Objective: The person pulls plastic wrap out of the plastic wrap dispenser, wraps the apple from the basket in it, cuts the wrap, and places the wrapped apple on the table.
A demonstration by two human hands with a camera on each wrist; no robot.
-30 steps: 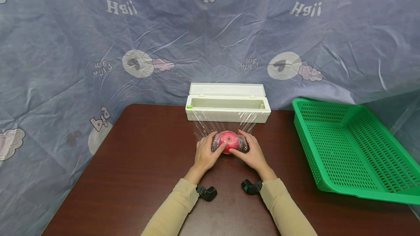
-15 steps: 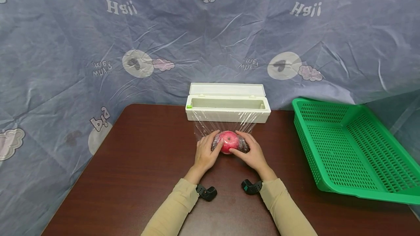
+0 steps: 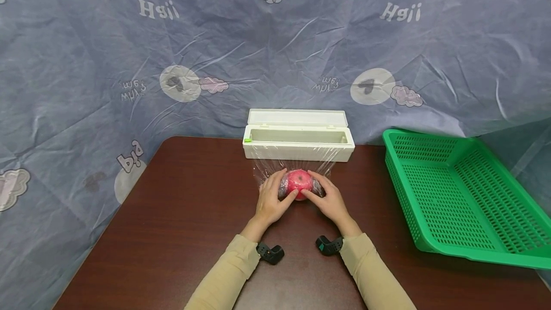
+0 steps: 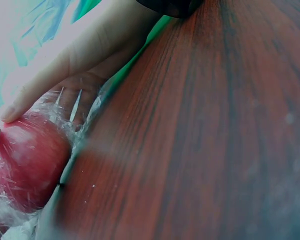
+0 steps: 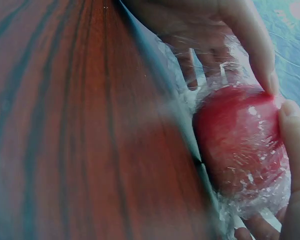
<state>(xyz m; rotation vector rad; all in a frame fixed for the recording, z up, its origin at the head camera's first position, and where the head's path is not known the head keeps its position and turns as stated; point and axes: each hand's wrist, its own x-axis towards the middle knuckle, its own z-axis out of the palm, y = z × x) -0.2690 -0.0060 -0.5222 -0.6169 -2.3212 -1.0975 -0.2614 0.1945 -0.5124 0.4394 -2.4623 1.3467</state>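
A red apple (image 3: 299,183) wrapped in clear cling film is held between both hands at the table's middle. My left hand (image 3: 270,201) grips its left side, and my right hand (image 3: 332,201) grips the right. Both thumbs press the apple's near face, their tips close together. Stretched cling film (image 3: 269,166) runs from the apple back to a white dispenser box (image 3: 301,152). Bunched film (image 5: 270,200) covers the apple's sides in the right wrist view. Across the apple (image 4: 32,160), the left wrist view shows the right hand's fingers behind film.
The dispenser's lid (image 3: 297,117) stands raised against the patterned cloth backdrop (image 3: 258,61). A green slider (image 3: 247,140) sits at the box's left end. To the right, a green plastic basket (image 3: 424,233) rests on the dark wooden table (image 3: 181,214).
The apple has shifted very slightly away from me. My right thumb has moved up and my left thumb toward it, bringing their tips nearly together. Box and basket stay put.
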